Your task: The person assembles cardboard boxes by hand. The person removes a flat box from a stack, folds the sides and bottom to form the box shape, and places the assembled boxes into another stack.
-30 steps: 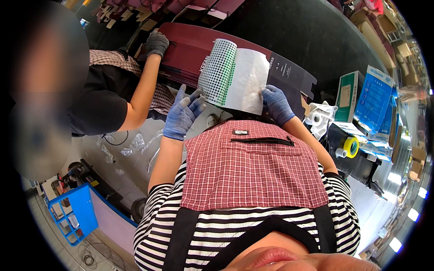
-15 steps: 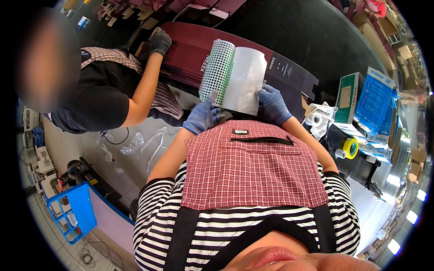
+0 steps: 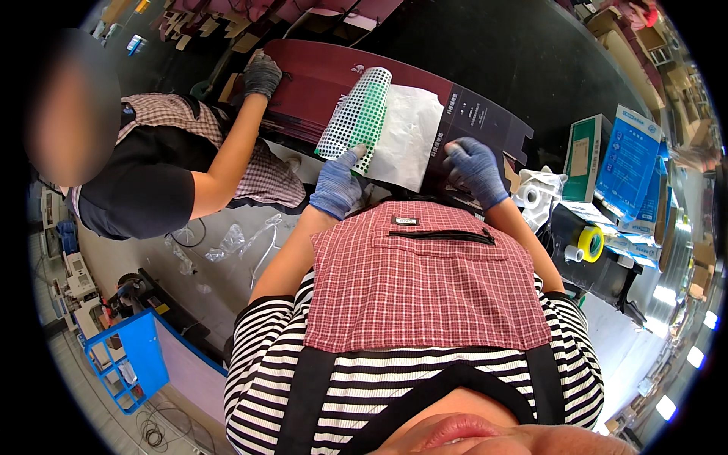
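By the left hand [image 3: 337, 187], gloved in blue, the near edge of a green-and-white dotted sheet [image 3: 355, 114] is gripped, the thumb laid over the top face and the fingers bent below; the edge is probably pinched this way so that the curl is controlled. The right hand [image 3: 476, 173], gloved alike, is held apart from the paper, just beyond its right edge, with the fingers bent inward; they are blurred, so whether anything small is pinched there cannot be told.

Beside the dotted curl, a creased white sheet [image 3: 411, 133] is spread flat. Both sheets are carried on a stack of maroon panels [image 3: 303, 80], by which a broad, level support seems to be given. At the far left end of the stack, a co-worker's grey-gloved hand [image 3: 262, 77] is rested, perhaps as a steadying touch.

Farther right on the dark table [image 3: 523, 57], a white roll [image 3: 531, 199], a yellow tape roll [image 3: 584, 241], a green box [image 3: 582, 161] and blue packaging [image 3: 628, 155] are set to the side, apparently within easy reach.
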Demonstrator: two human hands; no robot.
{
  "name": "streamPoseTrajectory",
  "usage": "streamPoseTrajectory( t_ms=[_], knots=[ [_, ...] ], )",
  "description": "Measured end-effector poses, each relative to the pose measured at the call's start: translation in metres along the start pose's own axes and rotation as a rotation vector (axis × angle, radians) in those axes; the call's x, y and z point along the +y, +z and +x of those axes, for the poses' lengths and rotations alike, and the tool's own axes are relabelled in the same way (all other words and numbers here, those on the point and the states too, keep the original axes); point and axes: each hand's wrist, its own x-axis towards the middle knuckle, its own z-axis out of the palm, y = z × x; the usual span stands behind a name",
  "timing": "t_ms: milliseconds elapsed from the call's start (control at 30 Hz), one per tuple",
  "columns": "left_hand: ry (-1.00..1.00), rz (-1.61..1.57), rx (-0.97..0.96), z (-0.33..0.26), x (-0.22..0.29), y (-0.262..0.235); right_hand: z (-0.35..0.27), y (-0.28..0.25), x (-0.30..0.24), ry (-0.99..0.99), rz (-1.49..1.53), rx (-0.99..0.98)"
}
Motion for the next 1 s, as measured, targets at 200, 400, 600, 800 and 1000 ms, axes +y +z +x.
streamPoseTrajectory(
  t_ms=[200,400,600,800,1000],
  knots=[
    [0.060,-0.003,-0.207,-0.004,-0.005,0.021,-0.018,0.011,-0.056,-0.786,-0.405,0.157],
    [-0.059,-0.027,-0.419,-0.002,-0.008,0.019,-0.020,0.038,-0.058,-0.819,-0.399,0.040],
    [0.000,0.064,-0.447,-0.012,-0.013,0.022,-0.018,0.037,-0.055,-0.866,-0.485,0.067],
    [0.105,0.276,-0.437,-0.001,-0.016,0.011,-0.020,0.037,-0.053,-0.920,-0.537,0.084],
    [0.438,0.693,-0.371,-0.009,-0.016,0.012,-0.025,0.037,-0.055,-0.918,-0.645,0.084]
  ],
)
